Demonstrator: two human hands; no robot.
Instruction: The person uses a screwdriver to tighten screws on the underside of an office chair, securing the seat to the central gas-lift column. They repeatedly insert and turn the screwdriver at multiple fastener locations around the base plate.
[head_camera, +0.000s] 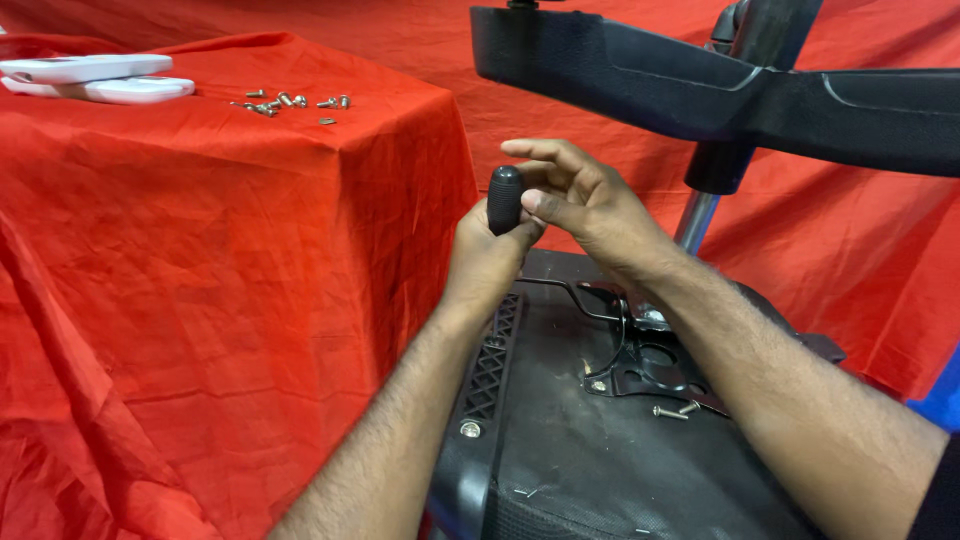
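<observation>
Right now the left hand (487, 262) is wrapped in a closed grip around the shaft just under a short black rounded plastic knob (505, 199), whose top pokes up above the fist. The right hand (580, 205) comes in from the other side with its fingers loosely spread; the thumb and a bent finger rest against the knob's side, so it touches rather than grips. Both hands hover above the black underside of an overturned chair seat (560, 450), and a thin black metal lever rod (565, 292) runs from below the hands toward a black stamped metal bracket plate (645, 370) lying on that underside. As for progress, the bracket looks only partly fastened, in my judgement: two loose silver screws (675, 410) lie just beside it on the seat, and one silver bolt head (470, 429) sits in the ribbed black edge near the left forearm. More silver screws (290, 101) lie scattered well apart from the hands on a box draped in crumpled red cloth (200, 260), near two flat white plastic pieces (95, 78) stacked at its far corner. Above the hands, the chair's black star-shaped base (720, 90) and chrome column (697, 220) jut into view.
</observation>
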